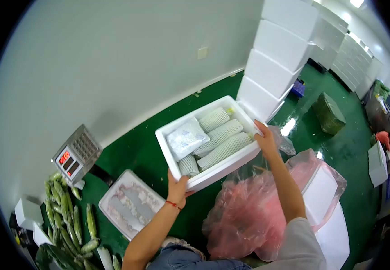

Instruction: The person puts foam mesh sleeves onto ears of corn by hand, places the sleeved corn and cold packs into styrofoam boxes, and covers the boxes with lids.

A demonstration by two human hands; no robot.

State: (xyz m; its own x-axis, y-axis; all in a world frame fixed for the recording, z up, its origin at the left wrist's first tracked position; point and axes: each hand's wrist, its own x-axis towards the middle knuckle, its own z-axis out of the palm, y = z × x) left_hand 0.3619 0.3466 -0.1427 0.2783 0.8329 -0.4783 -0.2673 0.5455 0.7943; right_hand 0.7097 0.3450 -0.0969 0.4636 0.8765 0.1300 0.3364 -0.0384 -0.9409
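Green floor (159, 135) and a pale wall (114, 58) fill the view from my head camera, with a tall stack of white foam boxes (278, 63) leaning up on the right side. Between my hands I hold an open white foam box (172, 150) up off the floor. My left hand (178, 188) grips its near corner, fingers curled around the wall and thumb up along its outside. My right hand (266, 138) is clamped on the far right end, fingers over the rim. The box's long axis runs from lower left to upper right, so it spans the gap between both hands, tilted a little toward me; my left hand is the nearer one to my body.

Inside it lie four corn cobs in white foam netting (219, 135), side by side along the box's length, and a white ice pack (186, 138) rests on top of them at the left end.

Below the box sits a pink plastic bag (249, 211) draped over another foam box. To the left, a foam lid (129, 202) lies on the floor, near a scale with red digits (75, 155) and a heap of green corn (66, 216).
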